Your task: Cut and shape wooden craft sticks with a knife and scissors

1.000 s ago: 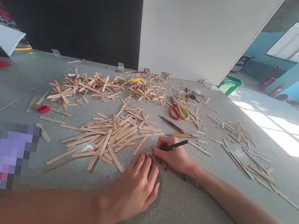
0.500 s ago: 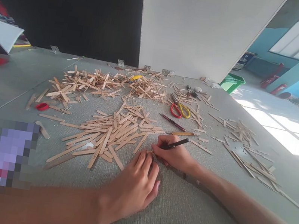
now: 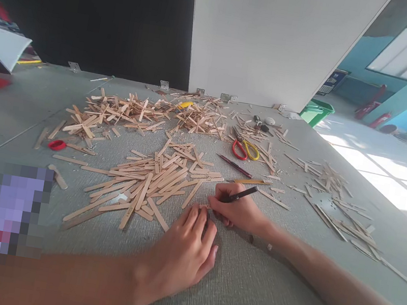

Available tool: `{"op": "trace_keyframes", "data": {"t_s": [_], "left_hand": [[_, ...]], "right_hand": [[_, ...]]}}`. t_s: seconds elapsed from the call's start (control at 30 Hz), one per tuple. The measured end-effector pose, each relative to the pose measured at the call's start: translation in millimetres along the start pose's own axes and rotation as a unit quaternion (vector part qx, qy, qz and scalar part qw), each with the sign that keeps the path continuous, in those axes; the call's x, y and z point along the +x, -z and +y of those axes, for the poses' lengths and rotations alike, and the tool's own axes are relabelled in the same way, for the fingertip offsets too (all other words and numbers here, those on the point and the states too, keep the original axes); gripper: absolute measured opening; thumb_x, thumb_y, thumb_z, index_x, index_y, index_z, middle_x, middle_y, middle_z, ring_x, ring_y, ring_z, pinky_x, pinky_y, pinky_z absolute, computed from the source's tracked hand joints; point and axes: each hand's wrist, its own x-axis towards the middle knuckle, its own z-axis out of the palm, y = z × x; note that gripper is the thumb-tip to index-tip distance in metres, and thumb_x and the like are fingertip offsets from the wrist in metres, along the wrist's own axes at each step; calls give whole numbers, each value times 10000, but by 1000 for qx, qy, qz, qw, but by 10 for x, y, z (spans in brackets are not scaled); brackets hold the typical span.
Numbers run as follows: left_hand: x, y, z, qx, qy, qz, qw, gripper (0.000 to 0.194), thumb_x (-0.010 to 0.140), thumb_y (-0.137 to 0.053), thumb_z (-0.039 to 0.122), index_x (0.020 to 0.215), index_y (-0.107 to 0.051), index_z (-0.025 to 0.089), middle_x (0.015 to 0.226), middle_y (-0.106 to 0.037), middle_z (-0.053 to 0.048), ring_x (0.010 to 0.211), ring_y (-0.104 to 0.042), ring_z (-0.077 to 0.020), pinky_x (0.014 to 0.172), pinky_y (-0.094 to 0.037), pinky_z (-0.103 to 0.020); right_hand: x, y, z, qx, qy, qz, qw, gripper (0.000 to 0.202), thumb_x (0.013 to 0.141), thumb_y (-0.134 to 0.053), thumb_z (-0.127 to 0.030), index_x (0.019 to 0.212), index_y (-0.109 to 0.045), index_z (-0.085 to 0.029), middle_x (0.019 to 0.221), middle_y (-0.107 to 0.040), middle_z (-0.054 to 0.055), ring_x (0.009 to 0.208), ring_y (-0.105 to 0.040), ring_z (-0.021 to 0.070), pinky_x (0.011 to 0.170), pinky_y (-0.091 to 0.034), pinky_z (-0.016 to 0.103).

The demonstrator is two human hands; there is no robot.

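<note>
A black pen (image 3: 241, 194) slants up from my right hand (image 3: 237, 208), which pinches it close to the tip. Under the fingertips of my left hand (image 3: 186, 250), a wooden craft stick (image 3: 205, 206) is held down on the table. Only a short piece of that stick shows between the two hands, right by the pen's tip. Just beyond my left hand lies a loose heap of craft sticks (image 3: 161, 176), a few with dark marks on them. A dark red pen (image 3: 235, 166) and a yellowish strip (image 3: 253, 182) lie past my right hand.
Scissors (image 3: 245, 149) with red and yellow handles lie farther back. Broken sticks pile up (image 3: 128, 112) behind the heap, and split slivers (image 3: 353, 230) scatter to the right. A red ring (image 3: 57, 145) sits left. Upright panels (image 3: 283, 41) close off the table's back.
My right hand and the pen have shifted very slightly to the right along the craft stick. My left hand stays in place.
</note>
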Motion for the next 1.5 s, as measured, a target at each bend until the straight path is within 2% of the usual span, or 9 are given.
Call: {"op": "trace_keyframes", "data": {"t_s": [0.13, 0.33, 0.73, 1.0, 1.5], "left_hand": [[1, -4, 1, 1, -2, -4, 1000, 461, 1020, -371, 304, 1151, -680, -13, 1182, -710, -290, 1143, -690, -393, 957, -575, -494], [-5, 4, -4, 12, -1, 4, 1000, 474, 1025, -362, 318, 1148, -685, -6, 1172, -715, -276, 1125, -695, -379, 964, -573, -482], [-8, -8, -7, -3, 0, 13, 1000, 467, 1025, -357, 309, 1116, -696, 1, 1162, -718, -283, 1122, -697, -394, 945, -582, -486], [-16, 7, -8, 2, -4, 11, 1000, 443, 1016, -384, 308, 1110, -693, 4, 1157, -719, -271, 1136, -689, -384, 962, -572, -489], [-22, -18, -7, 2, -4, -2, 1000, 472, 1034, -338, 307, 1131, -686, 4, 1183, -702, -275, 1150, -669, -386, 983, -543, -496]], "right_hand": [[3, 0, 0, -5, -8, 0, 1000, 319, 865, -616, -240, 619, -412, -228, 457, -468, -84, 346, -513, 89, 306, -378, 170], [-1, 7, -2, -7, 14, -1, 1000, 332, 864, -615, -218, 605, -408, -226, 448, -496, -72, 346, -476, 71, 325, -301, 168], [-9, 2, -44, 10, -27, 0, 1000, 299, 819, -599, -194, 597, -405, -239, 396, -489, -88, 313, -493, 96, 294, -392, 171], [16, 28, -6, 9, -30, -1, 1000, 260, 816, -582, -188, 601, -444, -232, 413, -532, -77, 309, -516, 97, 290, -379, 161], [17, 15, -19, 4, -25, 3, 1000, 290, 827, -611, -205, 603, -428, -228, 397, -493, -90, 305, -508, 85, 285, -348, 141]]}}
